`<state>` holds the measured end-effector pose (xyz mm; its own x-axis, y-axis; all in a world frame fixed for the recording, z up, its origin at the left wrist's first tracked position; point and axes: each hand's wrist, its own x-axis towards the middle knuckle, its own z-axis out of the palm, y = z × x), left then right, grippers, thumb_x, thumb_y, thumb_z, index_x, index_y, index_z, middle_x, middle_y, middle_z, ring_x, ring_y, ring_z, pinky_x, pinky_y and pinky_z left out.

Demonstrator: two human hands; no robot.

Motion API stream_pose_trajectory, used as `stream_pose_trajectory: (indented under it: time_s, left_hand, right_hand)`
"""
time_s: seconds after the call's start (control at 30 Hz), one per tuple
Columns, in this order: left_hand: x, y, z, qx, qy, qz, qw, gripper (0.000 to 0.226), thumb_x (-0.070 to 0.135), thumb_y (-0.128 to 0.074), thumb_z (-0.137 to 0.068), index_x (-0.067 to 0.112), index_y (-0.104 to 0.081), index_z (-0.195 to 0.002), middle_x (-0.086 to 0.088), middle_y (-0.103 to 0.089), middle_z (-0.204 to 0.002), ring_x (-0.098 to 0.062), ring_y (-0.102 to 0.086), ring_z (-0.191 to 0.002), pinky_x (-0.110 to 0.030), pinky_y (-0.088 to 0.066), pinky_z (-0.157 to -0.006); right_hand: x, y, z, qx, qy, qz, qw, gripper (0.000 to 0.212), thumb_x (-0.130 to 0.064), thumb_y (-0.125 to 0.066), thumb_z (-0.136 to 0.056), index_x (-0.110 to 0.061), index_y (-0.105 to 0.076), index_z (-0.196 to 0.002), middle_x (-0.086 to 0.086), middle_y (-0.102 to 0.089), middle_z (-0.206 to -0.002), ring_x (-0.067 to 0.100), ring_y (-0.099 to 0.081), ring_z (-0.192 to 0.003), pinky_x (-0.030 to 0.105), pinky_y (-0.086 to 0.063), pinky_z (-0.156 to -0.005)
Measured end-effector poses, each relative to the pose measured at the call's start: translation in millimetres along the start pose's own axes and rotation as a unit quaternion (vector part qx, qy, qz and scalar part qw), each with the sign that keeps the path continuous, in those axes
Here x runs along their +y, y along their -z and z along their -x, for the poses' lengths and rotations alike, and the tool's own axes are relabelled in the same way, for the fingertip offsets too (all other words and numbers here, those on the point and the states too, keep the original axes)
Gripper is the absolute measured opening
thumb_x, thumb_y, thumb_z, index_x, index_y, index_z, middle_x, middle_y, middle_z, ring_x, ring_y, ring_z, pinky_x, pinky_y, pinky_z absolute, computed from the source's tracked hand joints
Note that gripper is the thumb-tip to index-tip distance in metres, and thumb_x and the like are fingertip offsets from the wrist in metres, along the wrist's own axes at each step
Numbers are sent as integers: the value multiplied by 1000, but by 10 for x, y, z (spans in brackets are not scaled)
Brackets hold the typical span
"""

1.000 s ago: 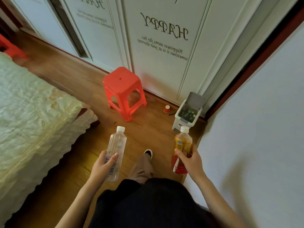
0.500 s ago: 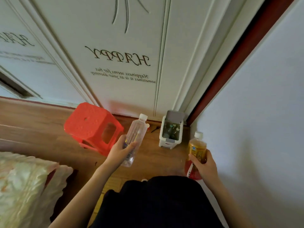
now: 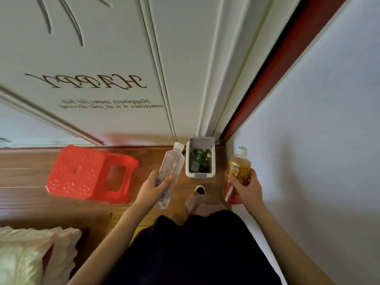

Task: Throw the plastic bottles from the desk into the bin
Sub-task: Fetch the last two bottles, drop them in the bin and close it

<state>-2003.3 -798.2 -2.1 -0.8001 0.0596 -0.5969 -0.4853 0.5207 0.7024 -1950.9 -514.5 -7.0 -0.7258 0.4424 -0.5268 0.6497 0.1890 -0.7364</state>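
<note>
While the person stands over the bin (image 3: 200,175), left hand (image 3: 153,189) grips clear bottle (image 3: 169,173), tilted, cap near bin's left rim. Right hand (image 3: 245,189) grips amber bottle (image 3: 238,173) upright, just right of bin. Bin lid open, bottles inside, bin in floor corner by door. Red stool (image 3: 88,173) left, shoe (image 3: 200,189) below bin.
</note>
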Motion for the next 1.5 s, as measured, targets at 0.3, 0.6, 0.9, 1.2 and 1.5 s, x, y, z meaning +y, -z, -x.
stream_pose_trajectory:
  time_s: [0.3, 0.6, 0.9, 1.2, 1.5]
  left_hand:
    - [46, -272, -989, -35, 42, -37, 998, 23, 38, -62, -89, 19, -52, -97, 8, -55, -78, -7, -54, -68, -27, -42, -59]
    - [-981, -906, -2329, -126, 71, -64, 987, 37, 45, -61, -87, 22, -50, -114, 14, -57, -87, -3, -57, -76, -21, -41, -58]
    - [-1939, -1889, -3572, -168, 85, -40, 981, 55, 52, -60, -84, 19, -47, -127, 1, -62, -104, -11, -63, -87, -25, -48, -64]
    - [-2036, -2634, -4179, -187, 68, -69, 978, 52, 53, -55, -88, 17, -50, -124, 5, -57, -100, -2, -53, -79, -18, -38, -59]
    - [-1957, -2879, -4524, -139, 82, -142, 977, 60, 59, -48, -90, 11, -42, -126, 0, -55, -97, -7, -52, -68, -21, -37, -49]
  right_hand:
    - [-7, -409, -939, -19, -26, 9, 999, 57, -40, -68, -85, -18, -41, -131, -6, -55, -112, 10, -57, -97, 16, -45, -82]
    - [987, -1287, -1899, 37, -50, 3, 998, 56, -40, -67, -86, -19, -43, -132, -16, -55, -108, -7, -56, -89, -2, -43, -68]
    - [2312, -1936, -2709, 38, -69, -37, 996, 54, -36, -69, -85, -18, -45, -131, -13, -60, -109, -3, -60, -94, 2, -48, -65]
    - [2765, -1798, -2999, 36, -62, -32, 997, 37, -32, -68, -85, -24, -49, -115, -21, -60, -98, -22, -59, -78, -3, -44, -66]
    - [2781, -1731, -3107, 7, -59, -33, 998, 37, -28, -68, -84, -21, -49, -114, -18, -60, -96, -20, -60, -79, -2, -44, -64]
